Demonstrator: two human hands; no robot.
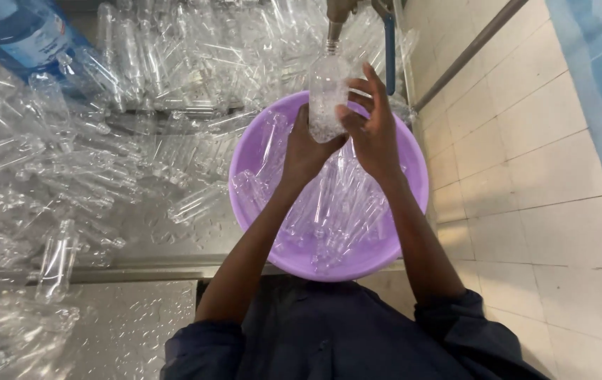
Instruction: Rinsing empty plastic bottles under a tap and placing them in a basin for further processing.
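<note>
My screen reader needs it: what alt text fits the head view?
Two hands, left hand and right hand, hold a clear plastic bottle upright under a tap above a purple basin full of clear bottles. More clear bottles lie heaped on the wet metal counter alongside.

Looks like a bottle-washing or bottling workroom, not a home. Heaps of identical clear plastic bottles point(104, 162) piled across a wet steel table point(132, 324). More of them in a purple basin point(414, 176) under a metal tap point(336, 21). Big blue water jug point(19, 32) behind, pale tiled floor point(526, 176) alongside.
</note>
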